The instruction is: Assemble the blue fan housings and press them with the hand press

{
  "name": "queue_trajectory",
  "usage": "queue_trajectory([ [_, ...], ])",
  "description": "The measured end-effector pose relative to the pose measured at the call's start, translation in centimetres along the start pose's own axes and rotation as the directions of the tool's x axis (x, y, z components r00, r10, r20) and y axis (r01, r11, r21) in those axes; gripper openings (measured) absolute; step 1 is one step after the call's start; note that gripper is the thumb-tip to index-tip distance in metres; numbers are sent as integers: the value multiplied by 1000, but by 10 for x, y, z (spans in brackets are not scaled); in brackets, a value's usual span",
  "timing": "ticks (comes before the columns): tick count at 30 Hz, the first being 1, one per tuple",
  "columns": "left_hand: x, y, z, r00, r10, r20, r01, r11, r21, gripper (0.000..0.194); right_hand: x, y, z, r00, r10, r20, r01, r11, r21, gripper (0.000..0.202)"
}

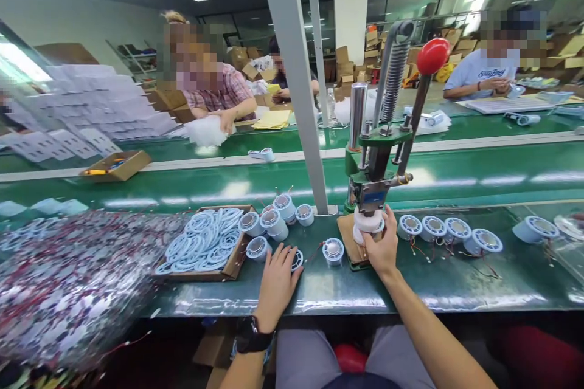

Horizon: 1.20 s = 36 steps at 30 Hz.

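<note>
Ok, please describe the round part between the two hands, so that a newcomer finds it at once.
Find the press with the red knob. Just to its left sits a pale-blue round part. It stands alone, unlike the cluster beside the box and the row at right.

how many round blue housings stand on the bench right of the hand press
5: four housings in a row right of the press, and a fifth housing farther right, beside clear plastic. More might be hidden there.

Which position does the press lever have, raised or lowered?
Raised: the lever points upward from its pivot, with its red knob at the top. The right hand is well below, not on it.
</note>
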State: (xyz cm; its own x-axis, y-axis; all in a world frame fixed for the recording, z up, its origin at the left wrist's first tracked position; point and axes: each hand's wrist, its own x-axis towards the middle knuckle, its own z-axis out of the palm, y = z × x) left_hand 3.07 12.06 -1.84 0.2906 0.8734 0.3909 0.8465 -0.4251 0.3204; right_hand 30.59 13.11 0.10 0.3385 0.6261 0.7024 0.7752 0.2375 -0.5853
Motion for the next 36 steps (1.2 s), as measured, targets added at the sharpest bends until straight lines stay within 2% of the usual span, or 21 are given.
queue_trajectory([
  [3,-7,20,0,1000,-1,-2,1,1000,6,38,4,11,-16,1000,3,0,-3,991,-131,54],
  [5,-13,34,1,1000,-5,17,5,999,34,44,7,20,-32,998,-11,59,24,975,-221,42],
  [8,-20,45,2,998,-32,48,27,994,103,55,12,38,-51,986,-24,163,77,940,-332,34],
  [12,-25,36,-3,991,8,132,-13,999,37,73,16,55,-68,964,-44,264,152,902,-405,32],
  [15,-26,23,-9,971,82,222,-72,996,-52,71,12,49,-76,969,-82,234,174,897,-405,32],
  [18,-26,14,-10,971,114,211,-97,991,-92,61,-6,21,-70,966,-187,180,232,932,-277,32],
  [20,-27,12,-7,980,128,150,-114,989,-98,57,-24,-6,-55,941,-251,228,293,940,-175,33],
  [23,-30,9,-6,984,154,92,-146,985,-92,53,-48,-40,-19,895,-297,333,340,937,-77,38],
  [26,-36,7,-9,984,163,77,-157,985,-76,47,-60,-55,12,873,-303,381,332,943,-10,40],
  [28,-38,7,-10,981,173,88,-167,984,-67,48,-63,-55,22,866,-307,396,319,947,36,35],
  [31,-39,9,-9,971,200,133,-192,979,-73,50,-67,-49,19,848,-327,417,305,945,119,22],
  [34,-36,9,-8,965,212,152,-199,975,-95,50,-72,-44,2,829,-349,437,289,936,199,11],
  [36,-33,10,-7,962,223,160,-208,972,-107,53,-76,-41,-13,822,-353,447,271,933,238,11],
])
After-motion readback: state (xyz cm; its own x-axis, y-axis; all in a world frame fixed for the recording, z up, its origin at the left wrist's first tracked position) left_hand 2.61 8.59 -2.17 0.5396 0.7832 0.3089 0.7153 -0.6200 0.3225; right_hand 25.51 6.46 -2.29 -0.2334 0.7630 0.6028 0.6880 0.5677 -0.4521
